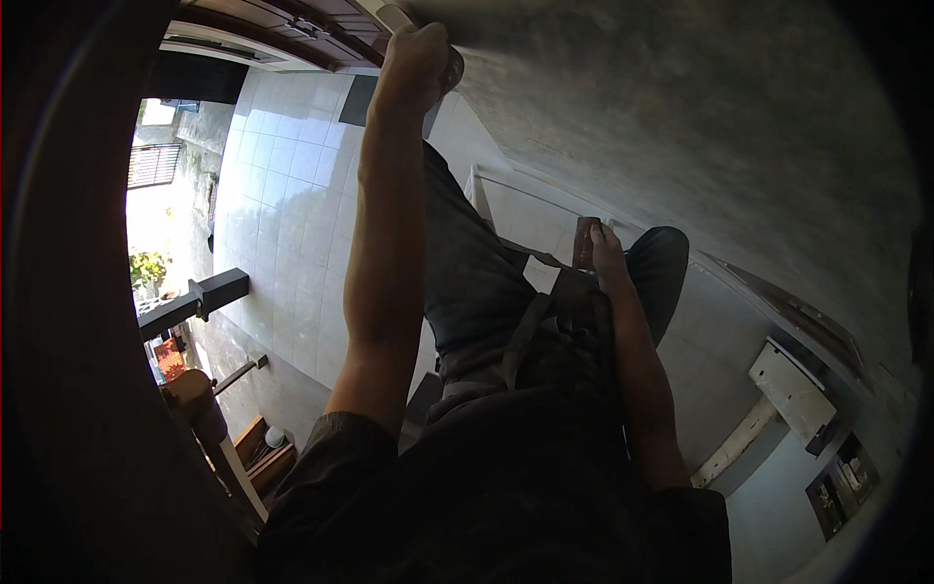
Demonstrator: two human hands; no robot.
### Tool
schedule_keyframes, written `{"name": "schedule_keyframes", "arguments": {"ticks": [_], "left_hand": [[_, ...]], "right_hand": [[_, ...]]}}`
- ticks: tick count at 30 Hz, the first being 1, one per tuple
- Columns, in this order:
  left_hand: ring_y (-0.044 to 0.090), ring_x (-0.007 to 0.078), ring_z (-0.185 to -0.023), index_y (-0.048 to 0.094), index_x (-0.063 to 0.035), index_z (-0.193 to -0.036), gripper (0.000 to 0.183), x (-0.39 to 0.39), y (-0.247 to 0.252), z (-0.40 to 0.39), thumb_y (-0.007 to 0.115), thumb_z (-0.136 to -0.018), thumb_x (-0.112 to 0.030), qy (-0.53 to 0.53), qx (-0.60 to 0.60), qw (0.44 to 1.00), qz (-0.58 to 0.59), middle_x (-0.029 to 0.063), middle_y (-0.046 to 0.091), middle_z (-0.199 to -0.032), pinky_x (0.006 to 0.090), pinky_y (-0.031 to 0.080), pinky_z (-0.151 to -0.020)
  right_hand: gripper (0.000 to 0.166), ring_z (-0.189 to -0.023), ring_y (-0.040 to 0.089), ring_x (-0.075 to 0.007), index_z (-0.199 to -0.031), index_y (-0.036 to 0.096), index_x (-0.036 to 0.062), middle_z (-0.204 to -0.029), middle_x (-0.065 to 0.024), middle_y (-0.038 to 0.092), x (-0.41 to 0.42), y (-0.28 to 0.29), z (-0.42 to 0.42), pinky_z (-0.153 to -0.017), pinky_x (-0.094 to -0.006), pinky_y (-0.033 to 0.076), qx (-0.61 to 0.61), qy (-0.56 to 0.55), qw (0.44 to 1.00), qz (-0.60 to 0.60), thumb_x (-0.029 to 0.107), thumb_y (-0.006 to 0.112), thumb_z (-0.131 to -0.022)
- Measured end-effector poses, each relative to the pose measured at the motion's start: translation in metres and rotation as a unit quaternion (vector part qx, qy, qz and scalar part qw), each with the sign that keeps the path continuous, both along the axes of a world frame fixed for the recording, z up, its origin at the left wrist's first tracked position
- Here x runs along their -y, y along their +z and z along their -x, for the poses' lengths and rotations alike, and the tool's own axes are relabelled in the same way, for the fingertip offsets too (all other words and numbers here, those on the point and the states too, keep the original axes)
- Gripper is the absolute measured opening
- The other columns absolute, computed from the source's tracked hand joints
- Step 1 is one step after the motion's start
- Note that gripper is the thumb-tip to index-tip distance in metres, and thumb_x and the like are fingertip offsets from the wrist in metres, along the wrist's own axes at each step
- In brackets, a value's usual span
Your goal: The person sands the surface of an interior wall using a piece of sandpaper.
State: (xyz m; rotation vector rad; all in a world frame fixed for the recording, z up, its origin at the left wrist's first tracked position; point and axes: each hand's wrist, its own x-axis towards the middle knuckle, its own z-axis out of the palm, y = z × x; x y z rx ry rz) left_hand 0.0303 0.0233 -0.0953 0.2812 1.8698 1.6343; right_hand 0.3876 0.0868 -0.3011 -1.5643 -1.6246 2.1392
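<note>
My left hand [419, 62] is raised at the top of the view, beside the grey plastered wall [657, 109]. Its fingers are closed on a brown object with a rounded end [454, 69]; a pale rounded end [394, 16] shows past the knuckles. Whether both ends belong to one piece cannot be told. My right hand [607, 252] is lower, near my bent knee, and grips a flat reddish-brown piece [586, 243] by its side, thumb on its face. The material of both held things is unclear.
White floor tiles [284, 168] lie far below, with a dark mat [357, 101]. A white frame with a thin rod [529, 191] stands beyond my legs. Wooden doors [321, 29] are at upper left, a dark post [222, 292] at left, a pale box-like fixture [792, 394] at right.
</note>
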Motion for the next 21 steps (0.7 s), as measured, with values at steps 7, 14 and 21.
{"name": "schedule_keyframes", "arguments": {"ticks": [7,14,21], "left_hand": [[0.036,0.013,-0.034,0.041,-0.0043,-0.056,0.018,-0.025,-0.028,-0.005,0.039,-0.074,-0.005,0.079,-0.078,0.992,0.06,0.0047,0.038,-0.044,0.0288,0.025,-0.032],[0.05,0.0178,-0.053,0.048,0.0065,-0.069,0.018,-0.004,-0.017,-0.006,0.044,-0.073,-0.01,0.003,-0.416,0.9,0.133,0.012,0.049,-0.06,0.0327,0.039,-0.048],[0.053,0.0189,-0.064,0.053,0.0136,-0.087,0.03,-0.008,-0.016,0.007,0.044,-0.073,-0.011,-0.026,-0.268,0.943,0.194,0.0145,0.055,-0.071,0.0333,0.043,-0.058]], "right_hand": [[0.021,-0.061,0.052,-0.0086,-0.093,0.055,0.007,-0.074,0.0006,0.053,-0.004,-0.021,-0.008,-0.055,-0.0252,0.045,0.019,-0.014,0.999,-0.028,0.023,0.042,-0.097],[0.028,-0.063,0.051,-0.0112,-0.093,0.056,0.003,-0.076,-0.0022,0.053,-0.002,0.001,0.005,-0.062,-0.0278,0.044,0.011,0.018,1.0,0.02,0.026,0.04,-0.097],[0.023,-0.063,0.054,-0.0099,-0.097,0.055,0.005,-0.076,-0.0002,0.054,-0.001,0.001,0.003,-0.057,-0.0264,0.046,-0.011,0.004,0.999,0.031,0.023,0.042,-0.097]]}}
